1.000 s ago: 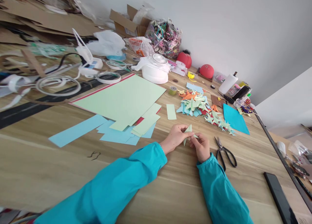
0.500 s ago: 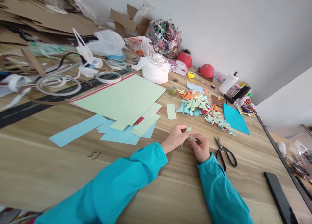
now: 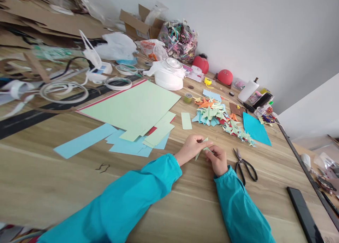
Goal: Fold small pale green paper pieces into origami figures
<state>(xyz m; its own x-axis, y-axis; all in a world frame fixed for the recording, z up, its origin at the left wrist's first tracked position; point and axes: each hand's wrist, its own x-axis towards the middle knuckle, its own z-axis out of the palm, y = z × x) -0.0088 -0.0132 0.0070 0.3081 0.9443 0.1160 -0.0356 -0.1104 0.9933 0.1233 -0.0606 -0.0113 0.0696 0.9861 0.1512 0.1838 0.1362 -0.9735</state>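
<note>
A small pale green folded paper figure [image 3: 203, 146] is pinched between both hands just above the wooden table [image 3: 185, 207]. My left hand [image 3: 191, 148] grips its left side with closed fingers. My right hand [image 3: 218, 159] holds its right side, fingers curled. Both arms wear teal sleeves. Beyond the hands lies a heap of folded paper figures [image 3: 212, 113] in green, blue and orange, with a trail of small green ones [image 3: 239, 133] to its right.
Black scissors [image 3: 245, 165] lie right of my right hand. Green sheets [image 3: 135, 107], blue strips [image 3: 84, 140], a blue sheet [image 3: 255, 129] and a small green strip [image 3: 186, 121] are spread around. A white kettle-like pot [image 3: 168, 75], tape rolls, bags and cardboard crowd the back. A black phone [image 3: 304, 209] lies at the right.
The folded green paper has been turned and flattened lower between my fingers; the hands stay in nearly the same place.
</note>
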